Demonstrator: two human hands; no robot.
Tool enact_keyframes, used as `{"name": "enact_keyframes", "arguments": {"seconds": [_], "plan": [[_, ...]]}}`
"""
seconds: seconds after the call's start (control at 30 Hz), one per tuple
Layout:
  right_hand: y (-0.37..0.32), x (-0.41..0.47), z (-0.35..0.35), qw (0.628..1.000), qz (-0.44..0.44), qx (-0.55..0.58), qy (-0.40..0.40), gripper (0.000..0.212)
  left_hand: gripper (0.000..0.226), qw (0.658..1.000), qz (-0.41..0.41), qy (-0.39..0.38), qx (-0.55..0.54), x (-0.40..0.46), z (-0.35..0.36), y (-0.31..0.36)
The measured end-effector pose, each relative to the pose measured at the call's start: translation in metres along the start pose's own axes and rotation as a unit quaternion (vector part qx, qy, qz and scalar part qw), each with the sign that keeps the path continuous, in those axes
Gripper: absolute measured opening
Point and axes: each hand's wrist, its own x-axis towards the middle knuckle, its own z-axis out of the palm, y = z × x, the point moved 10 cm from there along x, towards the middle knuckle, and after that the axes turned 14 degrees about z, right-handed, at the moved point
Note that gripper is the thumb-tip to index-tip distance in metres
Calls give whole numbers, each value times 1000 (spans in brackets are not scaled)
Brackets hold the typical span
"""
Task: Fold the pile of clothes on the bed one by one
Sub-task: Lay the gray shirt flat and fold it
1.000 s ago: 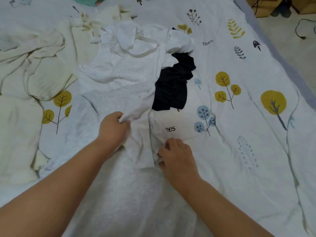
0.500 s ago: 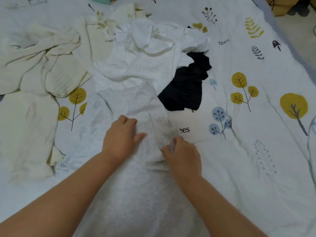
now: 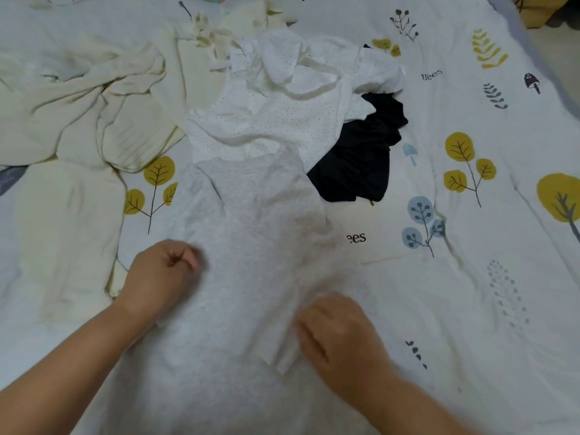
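The bed (image 3: 470,293) fills the view, covered in a white sheet printed with yellow and blue trees, leaves and small black words. Its right edge shows at the upper right corner, with floor beyond.

A cream blanket (image 3: 78,120) lies rumpled along the bed's left side, running from the far left down toward the near left.

The grey garment (image 3: 251,246) is spread flat in the middle of the bed, reaching from the pile down to the near edge between the two forearms. Part of its right side is folded over onto itself, with the loose corner of that flap lying just beside the right hand.

The pile (image 3: 282,98) sits just beyond the grey garment, toward the far edge. A white dotted top (image 3: 266,127) lies on it, its lower hem overlapping the grey garment's far end. A black garment (image 3: 361,158) is bunched at the pile's right, partly under the dotted top and touching the grey garment's right shoulder.

The left hand (image 3: 160,274) rests on the grey garment's left edge with fingers curled in; blur hides whether it pinches cloth. The right hand (image 3: 342,331) lies on the folded flap, fingers bent, seeming to pinch the fabric's edge.
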Motion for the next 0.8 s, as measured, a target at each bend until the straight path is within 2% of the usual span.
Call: {"name": "enact_keyframes", "arguments": {"seconds": [0.1,0.2,0.3,0.37,0.43,0.53,0.57,0.63,0.73,0.8], "plan": [[36,18,-17,987,150,-5,58,23,27,997,38,25,60,24,7,17],[53,24,-6,964,263,-38,11,36,25,995,72,12,74,49,29,35],[48,17,19,945,299,-118,-65,53,41,991,43,-76,104,65,60,36],[44,14,38,933,290,-173,-120,47,43,981,48,-126,138,70,69,40],[41,17,41,936,270,-193,-113,37,44,980,79,-132,129,74,67,52],[43,25,19,957,263,-104,-69,20,48,983,141,-101,55,80,58,81],[50,28,4,955,288,-57,-37,18,46,980,163,-106,35,83,57,93],[73,28,-14,931,359,37,-48,18,37,967,200,-158,29,91,65,113],[107,27,-39,907,402,128,-21,14,31,932,241,-241,125,107,87,135],[123,29,-54,901,412,140,5,8,22,917,274,-233,175,118,96,154]]}}
